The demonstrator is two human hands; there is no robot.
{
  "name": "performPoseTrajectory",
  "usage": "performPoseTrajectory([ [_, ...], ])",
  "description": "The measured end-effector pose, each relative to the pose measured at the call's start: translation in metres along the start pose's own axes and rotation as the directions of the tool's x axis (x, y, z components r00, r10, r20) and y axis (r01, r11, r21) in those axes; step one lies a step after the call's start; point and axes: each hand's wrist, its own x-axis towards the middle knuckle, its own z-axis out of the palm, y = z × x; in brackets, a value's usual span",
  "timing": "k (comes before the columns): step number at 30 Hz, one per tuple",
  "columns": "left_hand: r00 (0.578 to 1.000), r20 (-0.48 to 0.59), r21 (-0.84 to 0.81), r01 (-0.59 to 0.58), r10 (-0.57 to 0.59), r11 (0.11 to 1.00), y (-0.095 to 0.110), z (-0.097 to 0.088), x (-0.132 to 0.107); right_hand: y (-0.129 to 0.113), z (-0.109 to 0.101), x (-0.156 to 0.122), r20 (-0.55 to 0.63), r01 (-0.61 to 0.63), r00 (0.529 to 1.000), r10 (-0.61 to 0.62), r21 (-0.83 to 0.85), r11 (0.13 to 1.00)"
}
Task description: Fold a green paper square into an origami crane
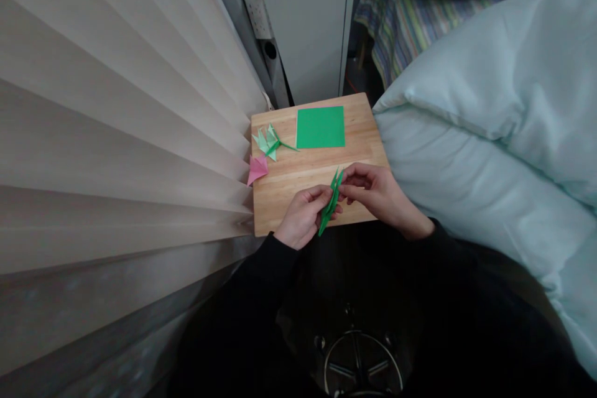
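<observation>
A narrow, pointed piece of folded green paper is held tilted over the near edge of the wooden tabletop. My left hand is closed on its left side, with the thumb pressed along it. From the right, my right hand pinches the paper near its upper, split end. Beyond my hands lies a flat stack of green square paper. A green folded paper figure with several points rests at the left, and a pink folded paper piece sits just below it.
Along the left, a pleated curtain touches the tabletop's edge. A white cabinet stands behind. Pale blue bedding bulges against the right side. Below is a round metal stool base.
</observation>
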Motion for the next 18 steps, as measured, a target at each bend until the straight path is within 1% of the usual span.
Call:
performPoseTrajectory([
  [5,0.999,0.023,0.009,-0.025,0.025,1.000,-0.002,0.001,0.000,0.001,0.003,-0.002,-0.047,0.032,0.998,-0.034,-0.046,0.998],
  [10,0.999,0.010,-0.016,-0.039,0.040,0.999,-0.003,0.003,0.000,0.000,0.010,-0.004,-0.109,0.081,0.990,-0.088,-0.063,0.995],
  [13,0.999,-0.016,-0.024,-0.036,0.036,0.999,-0.003,0.003,0.000,0.001,0.014,-0.004,-0.153,0.083,0.984,-0.089,-0.049,0.995],
  [15,0.999,-0.037,-0.025,-0.034,0.033,0.999,-0.002,0.003,-0.001,0.002,0.015,-0.003,-0.157,0.076,0.984,-0.079,-0.029,0.997],
  [18,0.999,-0.044,-0.031,-0.030,0.029,0.999,-0.002,0.002,-0.001,0.004,0.014,-0.002,-0.130,0.076,0.989,-0.076,0.002,0.997],
])
